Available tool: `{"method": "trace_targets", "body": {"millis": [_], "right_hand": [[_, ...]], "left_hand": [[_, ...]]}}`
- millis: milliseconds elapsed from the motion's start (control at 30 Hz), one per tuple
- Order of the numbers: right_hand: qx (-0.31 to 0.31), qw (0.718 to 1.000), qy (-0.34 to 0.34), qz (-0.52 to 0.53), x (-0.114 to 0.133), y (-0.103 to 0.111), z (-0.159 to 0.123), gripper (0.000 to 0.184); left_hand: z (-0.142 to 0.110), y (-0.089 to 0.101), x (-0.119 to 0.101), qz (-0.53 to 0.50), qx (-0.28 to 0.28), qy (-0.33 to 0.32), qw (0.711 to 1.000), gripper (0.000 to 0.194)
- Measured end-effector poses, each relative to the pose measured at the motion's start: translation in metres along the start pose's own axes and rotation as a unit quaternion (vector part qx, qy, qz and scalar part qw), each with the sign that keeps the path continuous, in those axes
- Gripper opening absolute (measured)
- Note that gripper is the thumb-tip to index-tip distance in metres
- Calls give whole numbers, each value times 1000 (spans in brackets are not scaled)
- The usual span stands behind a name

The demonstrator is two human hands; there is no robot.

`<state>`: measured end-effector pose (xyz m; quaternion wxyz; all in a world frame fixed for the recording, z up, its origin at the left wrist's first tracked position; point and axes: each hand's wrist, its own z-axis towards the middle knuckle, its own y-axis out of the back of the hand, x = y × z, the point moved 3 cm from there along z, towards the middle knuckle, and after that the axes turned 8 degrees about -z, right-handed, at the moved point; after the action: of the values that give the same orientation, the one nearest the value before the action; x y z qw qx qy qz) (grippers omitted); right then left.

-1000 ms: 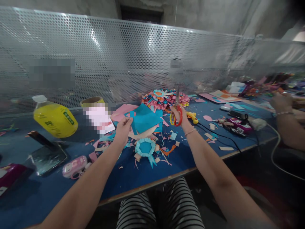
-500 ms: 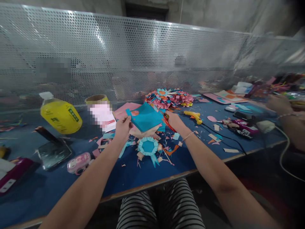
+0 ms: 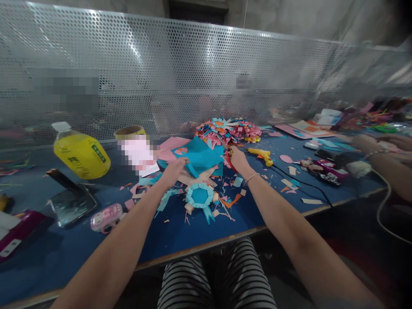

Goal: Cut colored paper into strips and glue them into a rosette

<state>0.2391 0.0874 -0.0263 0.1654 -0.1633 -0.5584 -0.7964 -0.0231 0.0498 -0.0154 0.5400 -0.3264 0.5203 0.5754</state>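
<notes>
My left hand (image 3: 175,169) pinches the near corner of a blue paper sheet (image 3: 198,154) that lies low over the pile of pink and blue sheets. My right hand (image 3: 237,158) is closed on red-handled scissors (image 3: 228,153), whose blades point at the sheet's right edge. Just in front of both hands lies a blue pleated paper rosette (image 3: 199,196) among cut scraps on the blue table (image 3: 193,231).
A yellow bottle (image 3: 80,152), a tape roll (image 3: 130,131), a phone (image 3: 72,201) and a pink case (image 3: 106,214) lie left. A heap of paper flowers (image 3: 228,129), a yellow glue gun (image 3: 262,155) with its cord, and another person's arm (image 3: 383,159) are right. Perforated metal screen behind.
My right hand came down from the raised position with the scissors to the sheet's right edge. My left hand lowered the blue sheet toward the table.
</notes>
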Motion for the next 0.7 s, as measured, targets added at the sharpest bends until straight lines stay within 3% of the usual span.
{"method": "trace_targets", "body": {"millis": [100,167,333,467,533,600,700], "right_hand": [[-19,1000,-11,13,-7,5,1,33],[-23,999,-8,22,-9,7,1,33],[-36,996,29,72,2,9,-4,32],[-10,971,96,218,43,7,-22,37],[28,947,145,287,73,7,-38,38],[45,937,205,281,104,10,-57,34],[79,930,237,270,136,10,-79,32]], "left_hand": [[-4,-11,1,146,118,-51,981,50],[-3,-16,4,230,146,-72,960,50],[-2,-18,3,447,114,-102,881,45],[-12,-22,-20,540,48,-89,836,39],[-19,-25,-30,555,27,-84,827,36],[-23,-26,-35,550,13,-73,832,30],[-25,-24,-28,469,-17,-67,881,19]]}}
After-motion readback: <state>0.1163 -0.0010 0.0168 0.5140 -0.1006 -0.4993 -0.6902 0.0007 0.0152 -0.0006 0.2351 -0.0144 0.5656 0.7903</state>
